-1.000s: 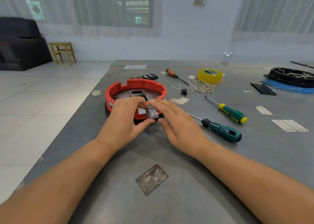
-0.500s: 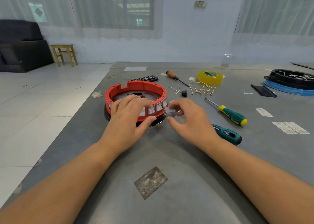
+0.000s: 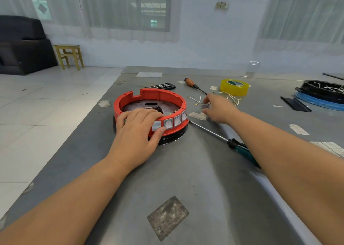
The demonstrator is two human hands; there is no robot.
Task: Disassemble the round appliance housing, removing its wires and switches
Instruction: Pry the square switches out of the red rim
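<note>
The round red housing (image 3: 160,96) sits on a black base on the grey table. My left hand (image 3: 136,131) grips its near rim, fingers curled over the edge and thumb against the outer wall. Three silver rocker switches (image 3: 176,121) remain in the front wall, beside an open slot next to my thumb. My right hand (image 3: 216,108) is out to the right of the housing, low over the table, pinching a small silver switch (image 3: 205,106). Loose yellowish wires (image 3: 229,96) lie just beyond that hand.
A green-handled screwdriver (image 3: 240,148) lies under my right forearm, its shaft pointing at the housing. An orange-handled screwdriver (image 3: 193,85), yellow tape roll (image 3: 234,86) and black bit case (image 3: 160,86) lie behind. A black housing on a blue ring (image 3: 323,94) stands far right. The table edge runs along the left.
My right hand pulled a switch out of the housing's front wall and carried it right and away toward the wires. My left hand stayed gripping the rim.
</note>
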